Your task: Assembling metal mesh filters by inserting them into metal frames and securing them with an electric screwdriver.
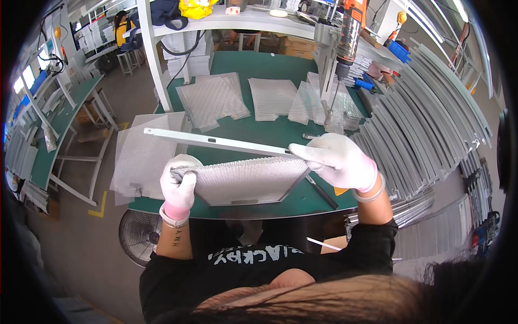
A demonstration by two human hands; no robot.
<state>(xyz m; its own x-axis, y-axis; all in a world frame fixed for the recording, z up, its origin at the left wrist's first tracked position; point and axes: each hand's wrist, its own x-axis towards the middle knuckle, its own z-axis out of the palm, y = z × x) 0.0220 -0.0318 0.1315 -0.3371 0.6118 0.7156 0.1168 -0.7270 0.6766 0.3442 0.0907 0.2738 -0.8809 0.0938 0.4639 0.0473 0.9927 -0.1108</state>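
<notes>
In front of me I hold a silvery mesh filter panel (251, 181), tilted above the green table. My left hand (180, 183), in a white glove, is closed around its far left corner. My right hand (335, 161), gloved too, is closed on the right end of a long pale metal strip (216, 141) with small slots. The strip slants just beyond the panel's far edge, its left end free. Fingers hide whether the right hand also grips the panel's right corner. Under that hand, a black-handled tool (324, 193) lies on the table.
Mesh sheets in stacks (213, 100) lie on the green table (229, 63), with another pile (145, 162) at the left edge. A power screwdriver (345, 48) hangs at upper right. Many metal strips (426, 119) are piled on the right. A floor fan (139, 236) stands below left.
</notes>
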